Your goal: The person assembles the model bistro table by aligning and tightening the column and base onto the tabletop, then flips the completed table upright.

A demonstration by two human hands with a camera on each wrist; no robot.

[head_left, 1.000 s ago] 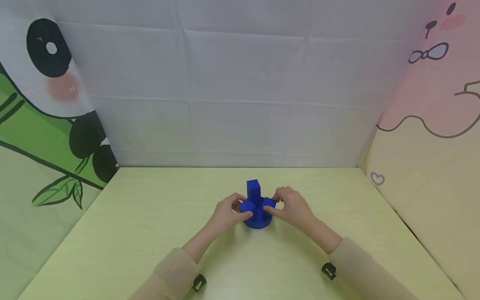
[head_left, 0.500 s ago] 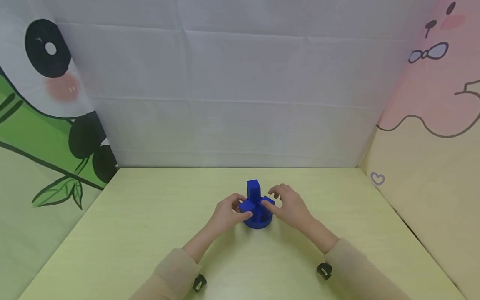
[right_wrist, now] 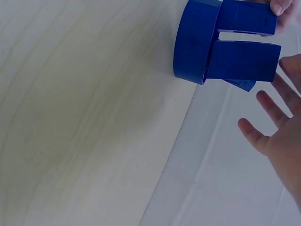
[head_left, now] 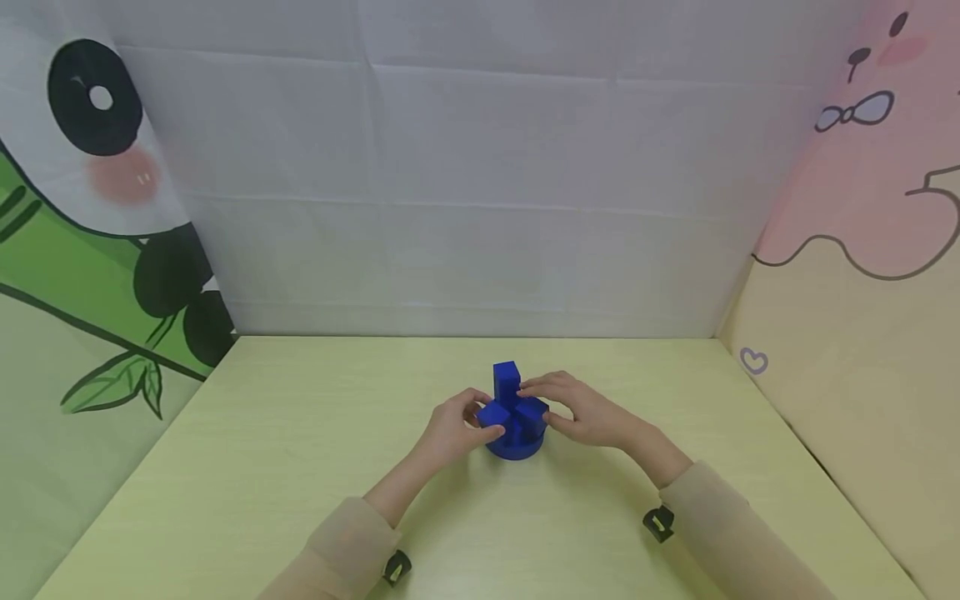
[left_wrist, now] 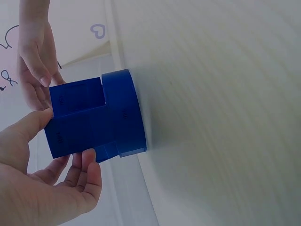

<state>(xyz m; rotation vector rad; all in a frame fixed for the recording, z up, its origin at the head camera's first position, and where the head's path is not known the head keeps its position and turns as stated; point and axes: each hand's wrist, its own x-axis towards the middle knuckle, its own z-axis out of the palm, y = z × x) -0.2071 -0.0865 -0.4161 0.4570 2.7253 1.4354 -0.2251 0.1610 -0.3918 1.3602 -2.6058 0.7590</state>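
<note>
A round blue base [head_left: 514,452] stands on the table with upright blue blocks rising from it. My left hand [head_left: 454,425] pinches the left block [head_left: 494,412], thumb on one side and fingers on the other, as the left wrist view confirms on that block [left_wrist: 77,134]. The right hand [head_left: 592,414] is at the right block [head_left: 534,409], its fingers extended over the top and its thumb by the near side. In the right wrist view those fingers are spread apart beside the block [right_wrist: 244,61]; whether the thumb touches it is hard to tell. A taller-looking block [head_left: 507,380] rises at the back.
The pale wooden table [head_left: 337,400] reaches back to a white cloth wall [head_left: 480,258]. Printed cartoon cloths flank it, a green and white one [head_left: 90,275] at left and a pink and cream one [head_left: 862,333] at right.
My right hand lets go of the right block, lifts slightly and brings its fingers forward and left over it. That block has turned a little or sits differently. The left hand keeps its place.
</note>
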